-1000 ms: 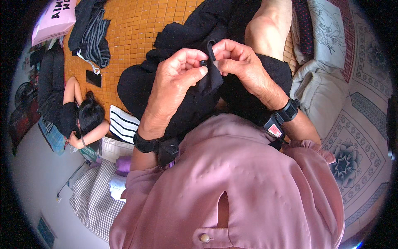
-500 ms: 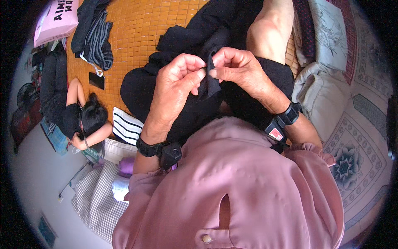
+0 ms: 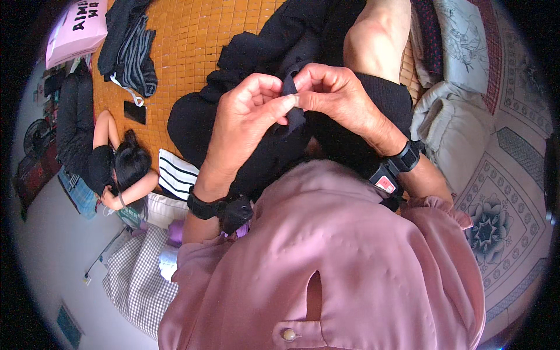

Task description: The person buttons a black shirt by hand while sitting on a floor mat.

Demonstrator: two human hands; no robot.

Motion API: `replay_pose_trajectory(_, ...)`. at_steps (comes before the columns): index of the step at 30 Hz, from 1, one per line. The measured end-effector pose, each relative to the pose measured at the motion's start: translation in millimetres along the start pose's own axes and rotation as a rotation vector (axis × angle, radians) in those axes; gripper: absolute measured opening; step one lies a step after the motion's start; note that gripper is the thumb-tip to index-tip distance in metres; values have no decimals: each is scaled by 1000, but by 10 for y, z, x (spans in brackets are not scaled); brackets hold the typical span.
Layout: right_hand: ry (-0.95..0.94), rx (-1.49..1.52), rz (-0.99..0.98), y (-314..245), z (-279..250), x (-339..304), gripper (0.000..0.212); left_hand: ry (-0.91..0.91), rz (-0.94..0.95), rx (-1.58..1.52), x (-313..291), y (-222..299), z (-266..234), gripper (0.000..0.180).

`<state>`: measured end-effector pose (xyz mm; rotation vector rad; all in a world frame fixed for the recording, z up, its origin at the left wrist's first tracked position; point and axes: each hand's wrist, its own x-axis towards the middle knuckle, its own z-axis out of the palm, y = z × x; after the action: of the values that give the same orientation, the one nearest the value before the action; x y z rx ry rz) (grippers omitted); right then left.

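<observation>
A dark cloth garment (image 3: 294, 119) lies over my lap, and both hands pinch a narrow folded strip of it. My left hand (image 3: 248, 114) is closed, thumb and fingers pressed on the strip's left side. From the other side my right hand (image 3: 332, 96) grips the same strip, its thumb tip touching the left thumb tip. Whether something small sits between the fingertips is hidden. More black cloth (image 3: 251, 55) spreads beyond my hands over the mat. Each wrist wears a black band.
Under me is an orange-brown tiled mat (image 3: 186, 35). At left are striped dark clothing (image 3: 137, 58), a black phone (image 3: 135, 112), a pink bag (image 3: 76, 32) and a person lying down (image 3: 131, 160). Folded pale bedding (image 3: 449, 122) is at right; a striped cloth (image 3: 178, 175) lies near my left forearm.
My thumbs have come together on the dark strip, where a gap stood between them before. The strip's upper end now leans left. The view has shifted slightly.
</observation>
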<state>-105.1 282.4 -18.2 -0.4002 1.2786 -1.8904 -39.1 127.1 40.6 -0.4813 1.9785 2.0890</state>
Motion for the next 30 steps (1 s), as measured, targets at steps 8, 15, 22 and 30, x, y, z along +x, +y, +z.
replay_pose_trajectory(8,33,-20,13,10,-16,2,11,62,3,-9,2,-42,-11,13)
replay_pose_trajectory(15,-24,84,48,-57,-35,4,11,109,-22,-146,8,-25,29,12)
replay_pose_trajectory(22,9,94,77,-78,-11,-4,10,182,60,18,45,-7,112,13)
replay_pose_trajectory(30,-72,111,94,-30,-51,22,11,142,122,104,29,-81,82,11)
